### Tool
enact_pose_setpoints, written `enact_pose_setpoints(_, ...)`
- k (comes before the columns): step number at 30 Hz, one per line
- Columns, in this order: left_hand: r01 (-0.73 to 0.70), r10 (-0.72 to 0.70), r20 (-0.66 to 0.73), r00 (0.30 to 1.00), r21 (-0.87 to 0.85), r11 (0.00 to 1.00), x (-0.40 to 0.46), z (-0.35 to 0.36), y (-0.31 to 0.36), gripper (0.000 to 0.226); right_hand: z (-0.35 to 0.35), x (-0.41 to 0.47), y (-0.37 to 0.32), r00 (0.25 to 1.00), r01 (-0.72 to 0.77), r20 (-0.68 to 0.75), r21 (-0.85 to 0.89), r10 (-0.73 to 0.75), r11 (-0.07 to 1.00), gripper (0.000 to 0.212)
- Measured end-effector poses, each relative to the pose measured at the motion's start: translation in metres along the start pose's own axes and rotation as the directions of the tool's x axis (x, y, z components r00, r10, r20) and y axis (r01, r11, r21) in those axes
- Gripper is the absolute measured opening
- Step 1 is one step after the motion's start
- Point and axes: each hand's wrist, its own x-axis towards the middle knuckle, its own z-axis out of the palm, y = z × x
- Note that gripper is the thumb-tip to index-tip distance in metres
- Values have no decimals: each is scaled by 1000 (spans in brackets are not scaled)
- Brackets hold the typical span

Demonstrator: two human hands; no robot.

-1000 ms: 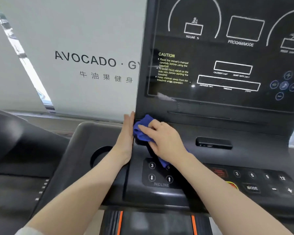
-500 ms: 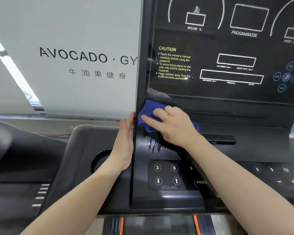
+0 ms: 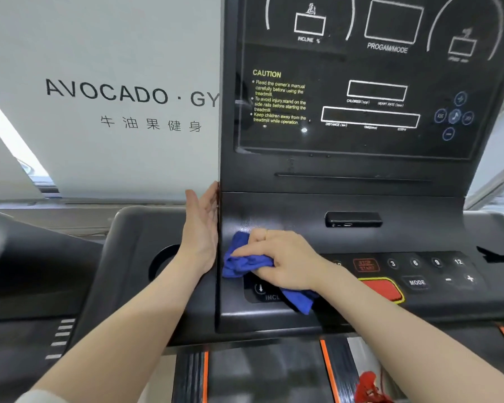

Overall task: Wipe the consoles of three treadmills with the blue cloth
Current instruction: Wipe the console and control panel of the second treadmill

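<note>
- A white wall sign (image 3: 114, 91) stands behind, left of centre, printed "AVOCADO · GY" in dark capitals, cut off at its right edge, with a row of Chinese characters beneath.
- A bright window strip (image 3: 12, 141) slants down the far left, beside the sign.
- A dark curved neighbouring machine (image 3: 26, 257) fills the lower left, with a short ladder of pale bars (image 3: 60, 338) on its face.
- Below, black deck rails with orange stripes (image 3: 326, 370) run toward the bottom edge.
- A red, blurred object (image 3: 368, 386) lies between those rails; what it is cannot be told.
</note>
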Motion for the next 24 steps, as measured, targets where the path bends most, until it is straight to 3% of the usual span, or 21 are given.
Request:
enact_pose_setpoints(2, -2, 2, -7, 1000, 18, 1000, 0, 0, -1, 63, 1, -6, 1, 999, 50, -15, -16, -51, 999, 48)
enact_pose_setpoints(4, -8, 9, -19, 1000, 43, 999, 1, 1, -4, 61, -2, -5, 9, 995, 90, -29, -152, -95, 984, 47)
enact_pose_setpoints(6, -12, 13, -31, 999, 54, 998, 0, 3, -4, 59, -11, 2, 18, 988, 68, -113, -292, -105, 954, 45)
enact_pose_setpoints(7, -12, 14, -31, 999, 52, 999, 1, 3, -5, 58, -19, 5, 21, 977, 54, -184, -278, -108, 959, 43)
enact_pose_setpoints(10, -26, 27, -8, 1000, 67, 997, 0, 3, -5, 56, -50, 7, 17, 910, 48, -414, 130, 10, 990, 40)
enact_pose_setpoints(13, -27, 26, 19, 999, 65, 997, -3, 7, -3, 53, -54, 8, 10, 873, 1, -443, 420, 204, 908, 60)
enact_pose_setpoints(14, -31, 30, 20, 999, 56, 998, -3, 7, -3, 55, -47, 10, 11, 857, -69, -449, 386, 252, 920, 64)
enact_pose_setpoints(17, -25, 24, 10, 1000, 46, 999, -1, 4, -5, 59, -22, 11, 20, 768, -350, -582, -32, 267, 936, 55)
enact_pose_setpoints(19, -23, 24, -10, 1000, 39, 999, 2, 0, -8, 59, -11, 7, 23, 825, -320, -531, -154, 195, 935, 52)
enact_pose_setpoints(21, -22, 22, -12, 1000, 25, 999, 3, -1, -9, 60, 1, 7, 18, 926, -221, -359, -262, 118, 939, 71)
enact_pose_setpoints(24, 11, -11, -6, 1000, 10, 1000, 4, -4, -10, 59, 11, 17, 8, 984, -53, -177, -362, -13, 931, 61)
